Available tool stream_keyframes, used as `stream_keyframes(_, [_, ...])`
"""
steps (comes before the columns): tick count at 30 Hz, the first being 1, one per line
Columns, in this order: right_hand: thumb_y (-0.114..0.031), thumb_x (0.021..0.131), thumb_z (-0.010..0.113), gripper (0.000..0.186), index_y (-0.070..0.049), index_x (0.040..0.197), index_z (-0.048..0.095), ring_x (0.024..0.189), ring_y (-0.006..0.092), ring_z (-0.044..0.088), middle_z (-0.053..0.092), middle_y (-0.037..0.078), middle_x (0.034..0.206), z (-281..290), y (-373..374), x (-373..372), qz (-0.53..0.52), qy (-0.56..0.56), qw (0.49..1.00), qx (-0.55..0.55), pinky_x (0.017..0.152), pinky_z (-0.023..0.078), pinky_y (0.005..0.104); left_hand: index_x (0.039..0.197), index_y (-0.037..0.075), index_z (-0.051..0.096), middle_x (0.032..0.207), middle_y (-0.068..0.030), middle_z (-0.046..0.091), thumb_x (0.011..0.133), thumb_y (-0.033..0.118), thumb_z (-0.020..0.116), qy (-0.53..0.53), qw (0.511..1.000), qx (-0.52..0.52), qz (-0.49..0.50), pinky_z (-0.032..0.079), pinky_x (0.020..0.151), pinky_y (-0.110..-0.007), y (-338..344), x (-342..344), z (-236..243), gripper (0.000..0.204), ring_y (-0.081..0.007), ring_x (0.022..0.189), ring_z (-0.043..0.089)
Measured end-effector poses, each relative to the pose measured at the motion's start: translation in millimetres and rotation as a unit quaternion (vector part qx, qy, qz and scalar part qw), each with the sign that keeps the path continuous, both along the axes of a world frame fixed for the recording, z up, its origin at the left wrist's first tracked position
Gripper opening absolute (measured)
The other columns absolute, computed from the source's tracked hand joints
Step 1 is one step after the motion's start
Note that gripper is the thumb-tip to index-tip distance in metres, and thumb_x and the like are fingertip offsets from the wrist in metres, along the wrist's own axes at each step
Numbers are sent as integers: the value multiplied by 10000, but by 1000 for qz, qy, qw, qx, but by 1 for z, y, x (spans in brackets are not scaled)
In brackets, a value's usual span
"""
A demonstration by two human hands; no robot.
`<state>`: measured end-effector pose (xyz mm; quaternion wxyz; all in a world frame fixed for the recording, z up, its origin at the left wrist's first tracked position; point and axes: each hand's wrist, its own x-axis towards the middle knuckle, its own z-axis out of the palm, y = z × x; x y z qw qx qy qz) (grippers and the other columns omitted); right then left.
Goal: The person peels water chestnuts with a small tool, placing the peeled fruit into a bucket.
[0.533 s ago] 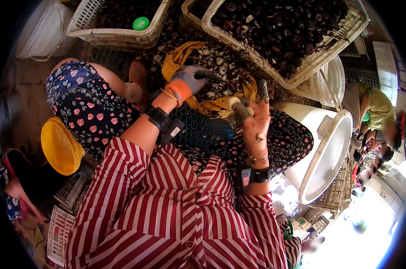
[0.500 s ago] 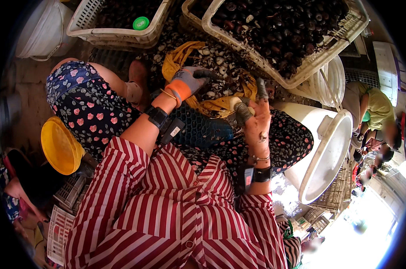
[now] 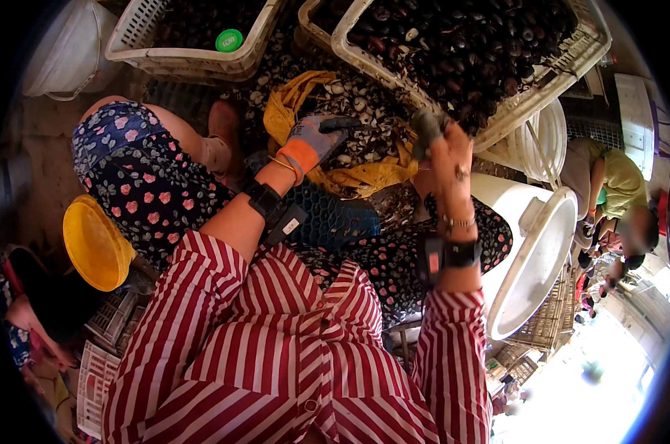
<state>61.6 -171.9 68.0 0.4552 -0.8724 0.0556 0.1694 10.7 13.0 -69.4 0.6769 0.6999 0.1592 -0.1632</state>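
My left hand [image 3: 316, 140], in a grey and orange glove with dark fingertips, is over a heap of pale and dark peelings [image 3: 350, 111]. Its fingers are curled together; what they hold, if anything, is too dark to make out. Around the heap lies a crumpled yellow cloth [image 3: 368, 180]. My right hand [image 3: 447, 148] is raised at the near edge of a pale plastic crate [image 3: 372, 65] full of dark brown, glossy, rounded nut-like pieces [image 3: 468, 59]. Grey wraps cover its fingers, which are blurred and partly hidden.
A second crate [image 3: 179, 63] of dark pieces, with a green lid [image 3: 229, 40] on them, stands far left. White tubs [image 3: 531, 259] are right of my knee, a yellow bucket [image 3: 94, 244] left. A blue mesh mat [image 3: 335, 211] lies between my legs. Another person [image 3: 609, 177] sits far right.
My right hand has moved up and right toward the crate, its fingers closing from a spread pose. The pale rounded piece by its thumb no longer shows. My left hand has barely moved.
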Motion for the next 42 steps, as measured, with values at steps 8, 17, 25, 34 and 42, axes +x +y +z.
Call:
stream_keyframes(8, [-70, 715, 542, 159, -53, 849, 627, 750, 314, 620, 638, 163, 825, -69, -28, 119, 307, -194, 781, -508, 612, 504, 391, 1057, 120, 653, 797, -48, 650, 801, 45, 558, -24, 999, -29, 1, 453, 572, -293, -8, 4, -2, 284, -143, 638, 566])
stream_keyframes(17, [-83, 754, 556, 169, -76, 883, 666, 833, 295, 643, 660, 108, 911, -69, 3, 131, 384, -97, 685, -611, 650, 528, 375, 1086, 10, 590, 909, -116, 643, 822, 14, 552, 39, 997, -52, -44, 564, 603, -285, -11, 8, 13, 266, -179, 719, 634])
stream_keyframes(25, [-132, 809, 517, 257, -63, 1034, 621, 841, 299, 615, 643, 95, 960, -107, -37, 171, 402, -72, 720, -560, 667, 516, 375, 1081, 23, 609, 858, -49, 640, 809, -8, 586, 49, 991, -117, 32, 471, 634, -214, -12, 8, -2, 275, -91, 723, 567])
stream_keyframes(34, [-188, 733, 555, 237, -26, 896, 615, 790, 333, 599, 626, 176, 902, -77, -33, 141, 303, -159, 793, -504, 678, 499, 399, 1054, 48, 626, 750, -76, 645, 805, 115, 582, 16, 997, -72, 14, 487, 576, -281, -19, 5, -17, 261, -142, 619, 600])
stream_keyframes(42, [-193, 736, 592, 260, -23, 932, 584, 869, 337, 607, 627, 170, 959, -105, -29, 140, 253, -123, 828, -484, 729, 512, 396, 1059, 32, 626, 909, -57, 648, 823, 10, 582, 71, 992, -107, -9, 470, 654, -230, -23, 5, -18, 241, -102, 741, 565])
